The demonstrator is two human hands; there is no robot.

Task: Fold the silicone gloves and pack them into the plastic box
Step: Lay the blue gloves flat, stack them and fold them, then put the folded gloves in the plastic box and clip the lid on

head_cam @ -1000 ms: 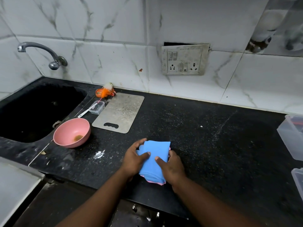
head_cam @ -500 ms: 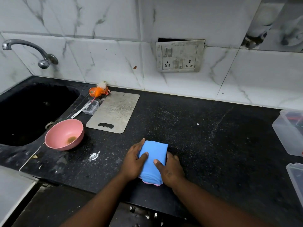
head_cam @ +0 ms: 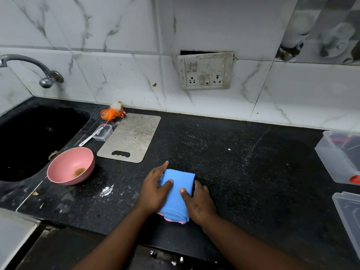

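Observation:
A folded blue silicone glove bundle (head_cam: 176, 197), with a pink edge showing at its near end, lies on the black counter (head_cam: 243, 172) near the front edge. My left hand (head_cam: 153, 193) holds its left side, thumb on top. My right hand (head_cam: 198, 205) holds its right side, thumb on top as well. The clear plastic box (head_cam: 340, 154) stands open at the far right with dark and red items inside. Its clear lid (head_cam: 348, 215) lies nearer, at the right edge.
A pink bowl (head_cam: 71, 165) sits left of the gloves, beside the black sink (head_cam: 33, 139) and tap (head_cam: 39, 69). A grey cutting board (head_cam: 130, 137), a small clear container (head_cam: 102, 132) and an orange scrubber (head_cam: 112, 113) lie behind it. A wall socket (head_cam: 205, 70) is above.
The loose glove tip at the far left has been tucked in, making the bundle tighter. Both hands stay on its sides. The camera view shifted slightly right.

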